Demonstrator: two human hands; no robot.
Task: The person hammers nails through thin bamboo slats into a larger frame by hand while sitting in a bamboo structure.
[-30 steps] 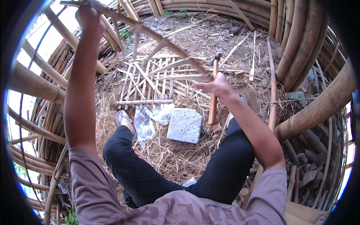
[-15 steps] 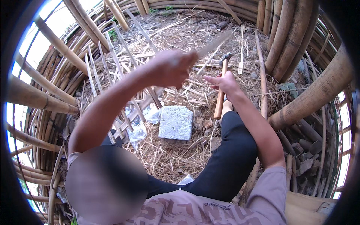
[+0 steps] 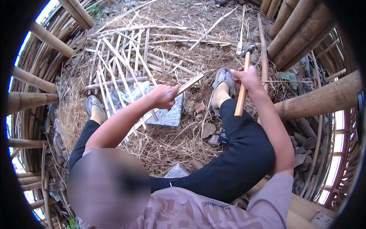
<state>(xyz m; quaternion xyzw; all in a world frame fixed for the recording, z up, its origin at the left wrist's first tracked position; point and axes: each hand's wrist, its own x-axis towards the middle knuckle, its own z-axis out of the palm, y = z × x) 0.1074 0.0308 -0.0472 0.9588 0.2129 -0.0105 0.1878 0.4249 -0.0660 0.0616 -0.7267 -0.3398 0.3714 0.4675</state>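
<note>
My left hand (image 3: 166, 96) is closed around a long pale bamboo strip (image 3: 192, 81), which slants up to the right past my knuckles and down to the left beneath my forearm. Left of it lies an open lattice of crossed bamboo strips (image 3: 120, 70), partly resting over a pale, rough square stone block (image 3: 173, 113). The forearm hides part of the lattice. My right hand (image 3: 249, 79) grips a hammer (image 3: 240, 104) by its wooden handle, upright above my right foot, its dark head at the top.
Straw and loose strips (image 3: 167, 57) cover the ground. Crumpled clear plastic (image 3: 133, 91) lies beside the block. A thin pole (image 3: 263, 53) and thick bamboo posts (image 3: 316, 101) stand along the right. My sandalled feet flank the block. Broken stones (image 3: 299, 160) lie at lower right.
My left hand has come down toward the block with the strip. The lattice has dropped lower over the block. My right hand, still holding the hammer, sits farther right. The view has shifted.
</note>
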